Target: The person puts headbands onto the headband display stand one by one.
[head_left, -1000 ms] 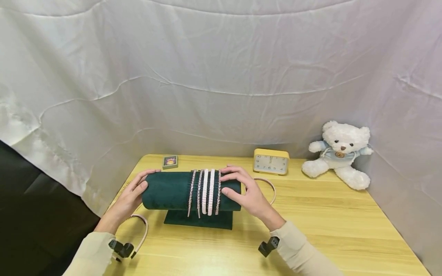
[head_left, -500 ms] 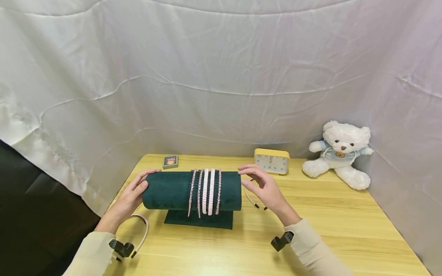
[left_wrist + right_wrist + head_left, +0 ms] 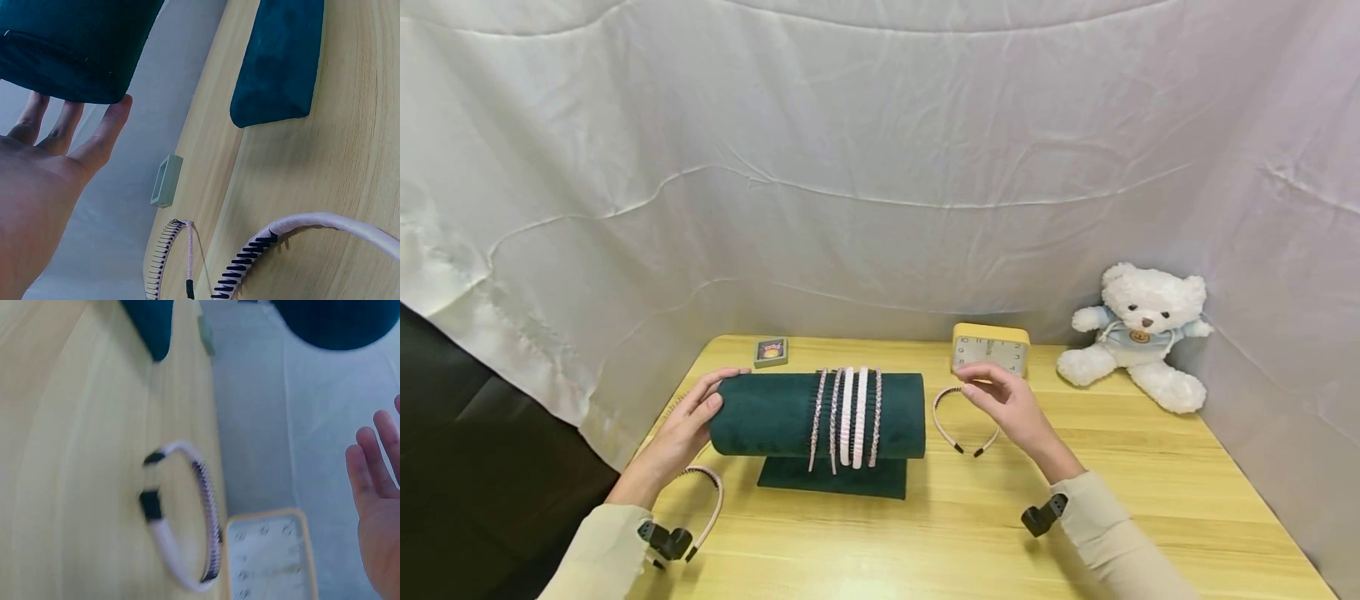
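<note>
The left hand's grip (image 3: pixel 683 429) holds the left end of the green roll (image 3: pixel 760 421), which carries five headbands (image 3: pixel 846 417). The right hand's grip (image 3: pixel 1006 407), loosely open, holds nothing near a lone headband (image 3: pixel 211 531) on the bench (image 3: pixel 880 550). The yellow clock (image 3: pixel 981 351) reads 10, 11, 1, 2, 3, 9; the small box's (image 3: pixel 771 352) print is illegible.
</note>
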Demonstrator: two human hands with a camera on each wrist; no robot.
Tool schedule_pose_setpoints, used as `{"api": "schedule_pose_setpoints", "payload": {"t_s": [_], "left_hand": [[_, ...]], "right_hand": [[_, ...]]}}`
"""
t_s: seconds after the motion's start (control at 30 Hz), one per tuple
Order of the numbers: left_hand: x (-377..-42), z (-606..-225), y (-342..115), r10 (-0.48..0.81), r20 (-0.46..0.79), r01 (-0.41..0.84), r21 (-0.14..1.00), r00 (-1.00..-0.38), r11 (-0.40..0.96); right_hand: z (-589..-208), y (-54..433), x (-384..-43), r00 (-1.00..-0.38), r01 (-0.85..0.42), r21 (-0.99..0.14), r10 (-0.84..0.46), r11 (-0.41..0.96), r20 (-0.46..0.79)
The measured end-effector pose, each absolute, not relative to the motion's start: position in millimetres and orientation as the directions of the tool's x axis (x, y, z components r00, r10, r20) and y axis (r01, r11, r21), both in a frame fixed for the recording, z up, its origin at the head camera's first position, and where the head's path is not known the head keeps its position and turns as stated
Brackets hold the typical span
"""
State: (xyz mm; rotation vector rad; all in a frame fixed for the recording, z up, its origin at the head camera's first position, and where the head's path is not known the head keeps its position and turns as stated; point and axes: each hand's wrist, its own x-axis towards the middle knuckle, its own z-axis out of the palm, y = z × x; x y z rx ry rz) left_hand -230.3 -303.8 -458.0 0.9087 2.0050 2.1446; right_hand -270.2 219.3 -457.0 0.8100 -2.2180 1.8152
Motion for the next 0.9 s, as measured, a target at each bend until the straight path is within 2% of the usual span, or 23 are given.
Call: {"api": "schedule_pose_setpoints", "payload": {"t_s": [0.4, 0.9], "left_hand": [[-230, -458, -304, 0.429, 0.36, 0.331, 0.933, -0.829, -0.144], [-230, -457, -303, 0.426, 0.359, 0.329, 0.933, -0.83, -0.146]], "right_hand": [[-493, 261, -293, -0.927, -0.362, -0.868, -0.226, 0.34, 0.298], [-516, 287, -308, -0.963, -0.241, -0.804, -0.238, 0.543, 0.128]]}}
